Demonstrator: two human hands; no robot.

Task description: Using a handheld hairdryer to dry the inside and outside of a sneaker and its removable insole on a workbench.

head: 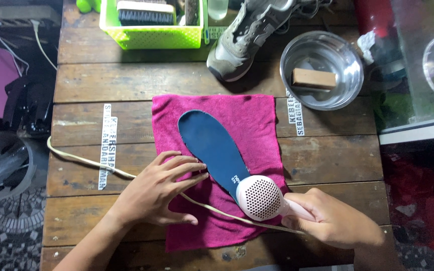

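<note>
Item: dark blue insole point(211, 146), flat on a magenta towel point(257, 120) at mid-table. Likely light, thin, floppy (best pinned at an edge). Left hand point(163, 189) lies spread, fingertips at its rim. Right hand point(333, 220) is clamped on a pink hair dryer point(260, 197) over the heel.

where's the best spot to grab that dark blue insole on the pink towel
Grip the insole at its rounded far end, coming from the table's far side. That end lies flat and clear on the towel; the near end sits under the hair dryer, with the left hand alongside.
</note>
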